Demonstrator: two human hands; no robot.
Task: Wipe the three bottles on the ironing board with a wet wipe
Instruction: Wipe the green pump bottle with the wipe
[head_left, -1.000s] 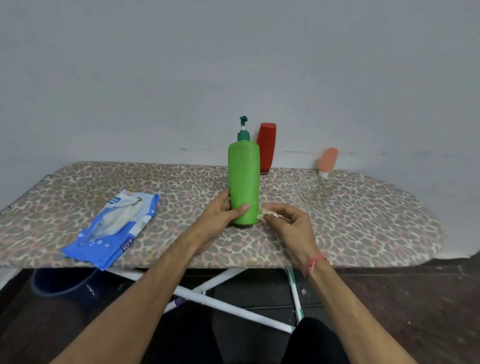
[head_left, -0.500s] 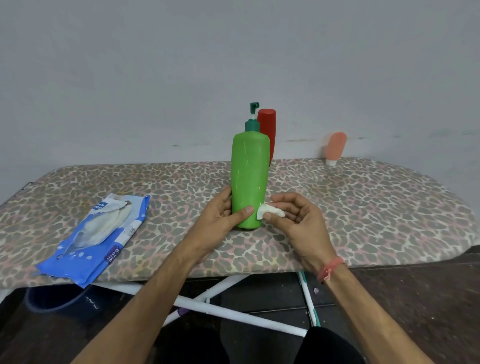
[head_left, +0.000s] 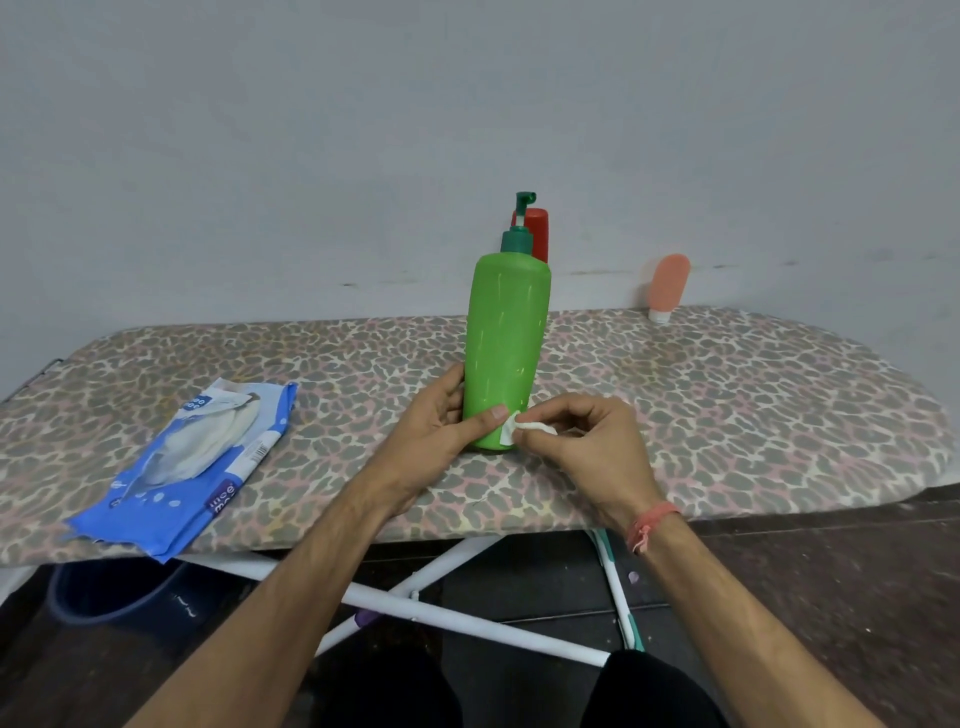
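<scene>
step: wiping bottle (head_left: 506, 343) 1 of 3 (base) | left hand (head_left: 434, 431) gripped bottle | right hand (head_left: 587, 441) pinched wipe (head_left: 511, 428) | next: likely wipe upward

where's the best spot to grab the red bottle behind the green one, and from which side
Probably its upper body, from the right. The red bottle stands upright against the wall, and the green pump bottle hides its lower part and left side. Only its top and right edge show, so a sideways wrap there looks most open.

Glossy plastic green bottle (head_left: 506, 353); ironing board (head_left: 727, 415) cover seemingly matt cloth
</scene>
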